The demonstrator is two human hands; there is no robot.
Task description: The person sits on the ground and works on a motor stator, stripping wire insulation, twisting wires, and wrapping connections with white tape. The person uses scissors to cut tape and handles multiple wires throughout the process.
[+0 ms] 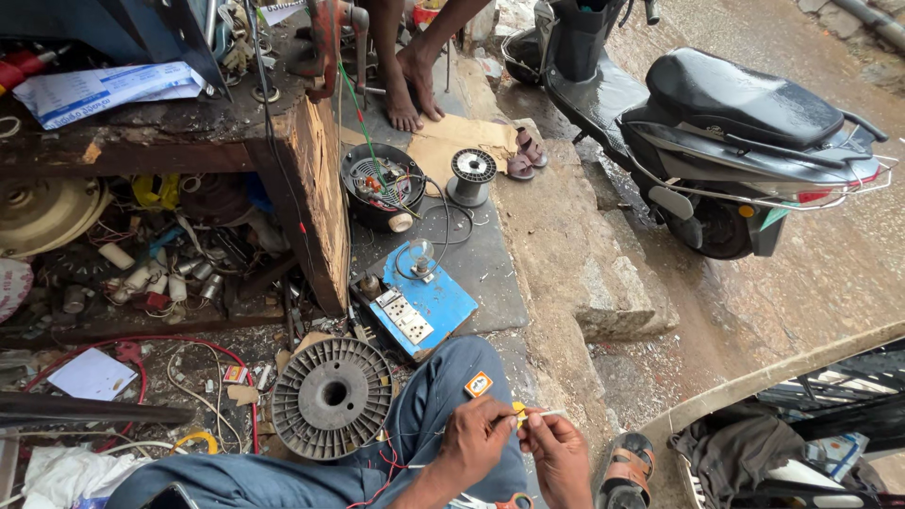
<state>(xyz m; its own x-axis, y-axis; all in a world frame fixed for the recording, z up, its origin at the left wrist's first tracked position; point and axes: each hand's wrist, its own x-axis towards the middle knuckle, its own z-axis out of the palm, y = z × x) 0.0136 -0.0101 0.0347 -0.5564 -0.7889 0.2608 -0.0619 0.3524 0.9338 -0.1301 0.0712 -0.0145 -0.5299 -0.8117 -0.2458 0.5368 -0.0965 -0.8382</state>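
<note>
My left hand [474, 436] and my right hand [556, 452] meet above my knee, in blue trousers, at the bottom of the view. Together they pinch a thin white wire with a small yellow piece [520, 413] between the fingertips. Thin red wires [385, 462] trail across my leg below the hands. A large empty grey wire spool [332, 397] lies flat just left of my knee. A blue test board with white sockets and a bulb [417, 297] sits on the ground ahead of me.
A round black motor housing with wiring [381, 183] and a small spool [471, 175] lie farther ahead. Another person's bare feet [407, 87] stand beyond them. A black scooter [702, 123] is parked at right. Cluttered shelves of parts [141, 264] fill the left. Orange-handled scissors [509, 500] lie near my lap.
</note>
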